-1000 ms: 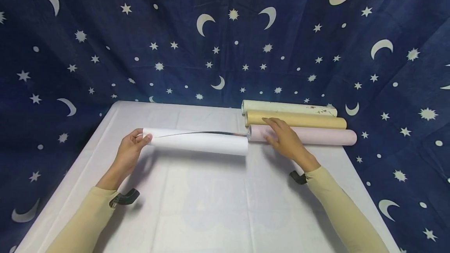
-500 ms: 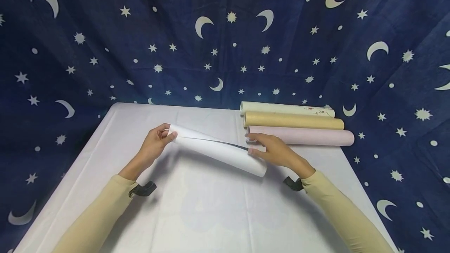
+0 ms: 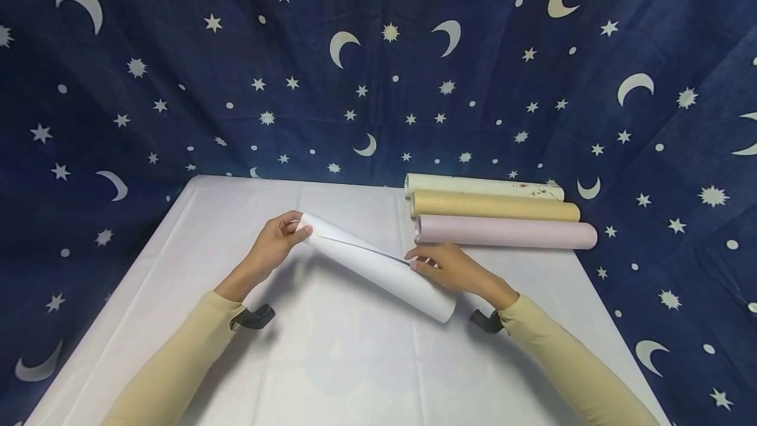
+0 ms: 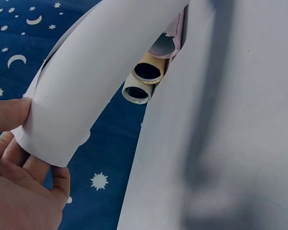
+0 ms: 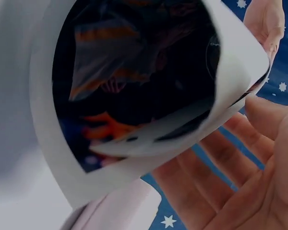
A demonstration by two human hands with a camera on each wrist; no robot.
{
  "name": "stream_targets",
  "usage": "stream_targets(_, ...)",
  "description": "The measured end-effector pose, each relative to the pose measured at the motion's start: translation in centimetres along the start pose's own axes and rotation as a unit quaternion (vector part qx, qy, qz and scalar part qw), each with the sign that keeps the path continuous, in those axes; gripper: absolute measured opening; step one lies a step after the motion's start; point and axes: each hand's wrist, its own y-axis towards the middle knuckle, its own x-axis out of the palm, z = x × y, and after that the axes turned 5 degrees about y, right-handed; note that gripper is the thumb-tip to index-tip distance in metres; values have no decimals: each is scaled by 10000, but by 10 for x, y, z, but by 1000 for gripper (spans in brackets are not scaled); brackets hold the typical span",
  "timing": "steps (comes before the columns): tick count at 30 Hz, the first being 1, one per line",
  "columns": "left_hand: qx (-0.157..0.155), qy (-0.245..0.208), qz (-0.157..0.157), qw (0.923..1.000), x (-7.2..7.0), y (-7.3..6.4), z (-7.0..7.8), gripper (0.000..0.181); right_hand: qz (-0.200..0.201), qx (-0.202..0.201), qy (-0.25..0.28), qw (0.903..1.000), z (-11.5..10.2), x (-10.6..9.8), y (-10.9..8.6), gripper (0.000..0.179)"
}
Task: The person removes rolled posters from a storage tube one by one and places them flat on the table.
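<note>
A rolled poster (image 3: 378,272), white outside, slants over the table with its right end nearer me. In the right wrist view its open end shows a dark printed picture (image 5: 134,62) with a white border. My left hand (image 3: 273,242) grips the far left end; in the left wrist view the left thumb (image 4: 12,112) lies on the outside and the fingers are at the rim. At the loose long edge, toward the right end, my right hand (image 3: 452,267) has its thumb against the paper and its fingers behind, pinching it.
Three rolls lie side by side at the back right: a cream roll with a floral print (image 3: 485,186), a yellow roll (image 3: 497,206) and a pink roll (image 3: 505,231). A white-covered table (image 3: 331,373) stands against a dark blue curtain (image 3: 296,51) with moons and stars.
The left hand has carried the poster rightward and its right end has swung toward me. My right hand has come down from over the yellow and pink rolls to the poster's edge.
</note>
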Motion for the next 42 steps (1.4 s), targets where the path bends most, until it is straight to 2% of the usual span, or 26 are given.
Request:
stream_targets(5, -25, 32, -34, 10000, 1, -1, -1, 37, -188, -14, 16, 9998, 4, 5, -3, 25)
stream_targets(10, 7, -125, -36, 9999, 2, 1, 0, 41, 105, -156, -136, 9997, 7, 7, -2, 21)
stream_targets(13, 17, -257, 14, 9997, 2, 2, 2, 44, 285, -118, -36, 9995, 10, 7, -2, 18)
stream_targets(19, -54, -243, 80, 9997, 1, 4, 3, 43, 387, 185, 511, 9978, 14, 4, -4, 19)
stream_targets(27, -89, -227, 304, 9992, 2, 4, -2, 47, 366, 748, 1074, 9907, 11, -5, -8, 22)
stream_targets(32, -157, -370, 616, 9973, 4, 5, 0, 50, 660, 1064, 1485, 9810, 7, -8, -7, 26)
stream_targets(36, -422, -674, 927, 9925, 8, 6, 2, 52, 966, 1114, 1909, 9705, 2, -6, -4, 27)
stream_targets(39, -573, -907, 1021, 9890, 13, 6, 3, 52, 1265, 1108, 2010, 9651, -2, -3, 0, 27)
stream_targets(42, -559, -1012, 1026, 9880, 20, 3, 7, 52, 1670, 1250, 1896, 9594, -6, 1, 3, 27)
